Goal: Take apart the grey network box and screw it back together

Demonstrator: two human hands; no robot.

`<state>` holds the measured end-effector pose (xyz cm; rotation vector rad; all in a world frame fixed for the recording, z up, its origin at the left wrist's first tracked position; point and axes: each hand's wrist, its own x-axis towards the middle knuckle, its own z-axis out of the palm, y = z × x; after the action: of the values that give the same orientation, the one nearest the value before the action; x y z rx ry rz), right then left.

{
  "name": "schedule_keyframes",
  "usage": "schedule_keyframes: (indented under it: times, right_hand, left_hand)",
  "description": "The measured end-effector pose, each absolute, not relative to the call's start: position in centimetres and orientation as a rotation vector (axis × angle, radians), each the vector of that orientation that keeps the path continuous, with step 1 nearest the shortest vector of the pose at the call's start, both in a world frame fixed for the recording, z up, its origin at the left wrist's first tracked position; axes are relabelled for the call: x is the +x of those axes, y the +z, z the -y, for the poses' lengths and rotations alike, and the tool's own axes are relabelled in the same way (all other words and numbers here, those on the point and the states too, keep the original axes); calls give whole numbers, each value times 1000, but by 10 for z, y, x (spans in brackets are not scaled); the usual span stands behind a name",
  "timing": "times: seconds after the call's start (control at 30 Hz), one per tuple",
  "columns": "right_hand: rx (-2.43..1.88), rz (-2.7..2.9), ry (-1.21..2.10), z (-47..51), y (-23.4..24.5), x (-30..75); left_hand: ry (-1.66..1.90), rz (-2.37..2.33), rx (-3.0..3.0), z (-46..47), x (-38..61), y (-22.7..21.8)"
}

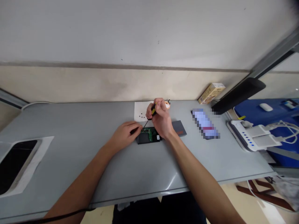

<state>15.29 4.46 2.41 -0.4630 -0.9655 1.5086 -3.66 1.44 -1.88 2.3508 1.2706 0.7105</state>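
The right hand (161, 119) is closed around a yellow-and-black screwdriver (153, 110), whose thin shaft slants down to an opened device (148, 136) with a green circuit board, lying on the grey table (93, 161). The left hand (125, 133) rests on the table, fingers drawn narrow, fingertips on the device's left end. Just behind lies a white paper (140, 109) bearing small screws (142, 115); a grey cover (179, 127) lies just right.

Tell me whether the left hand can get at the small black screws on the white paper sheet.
Probably yes: the left hand rests at the opened black device, close before the small black screws on the white paper sheet, with only bare grey table between.
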Motion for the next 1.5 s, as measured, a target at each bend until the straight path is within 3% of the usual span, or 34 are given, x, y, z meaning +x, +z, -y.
schedule_keyframes:
  times: [1.5]
  right_hand:
    - [-442, 973, 1525, -37, 26, 146]
  left_hand:
    - [717, -1318, 2295, -15, -38, -23]
